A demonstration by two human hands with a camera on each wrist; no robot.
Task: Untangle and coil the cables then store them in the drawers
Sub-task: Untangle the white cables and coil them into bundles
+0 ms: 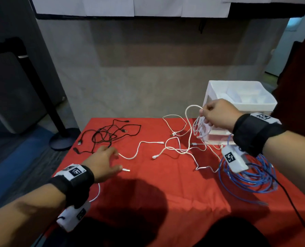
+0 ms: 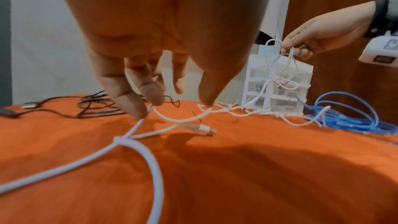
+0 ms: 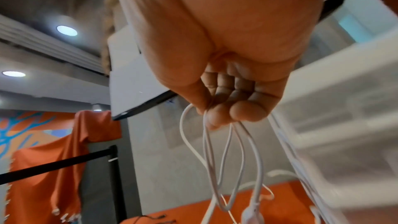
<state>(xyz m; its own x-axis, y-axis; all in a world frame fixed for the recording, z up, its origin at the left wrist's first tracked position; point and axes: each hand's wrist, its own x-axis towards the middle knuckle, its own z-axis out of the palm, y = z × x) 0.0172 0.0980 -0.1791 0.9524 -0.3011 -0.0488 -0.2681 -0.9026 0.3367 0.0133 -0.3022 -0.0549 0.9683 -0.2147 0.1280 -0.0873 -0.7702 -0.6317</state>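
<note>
Several white cable loops [image 1: 199, 124] pinched in right hand [image 1: 217, 115] grip before drawer unit [image 1: 237, 98], left hand [image 1: 103, 160] grip wide, fingers spread over tabletop [image 1: 166, 184] left of unit.

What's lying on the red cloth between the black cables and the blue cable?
Loose white cables, tangled across the red cloth, between the black cables and blue cable; the head view shows it.

I see the white cables [image 1: 176, 148] sprawled in a loose tangle across the red cloth, several loops lifted up and hanging in front of the drawers [image 1: 237, 104]. That white plastic unit stands at the table's far right corner. The black cables [image 1: 110, 134] lie knotted at the far left; the blue cable [image 1: 251, 177] sits coiled near the unit.
</note>
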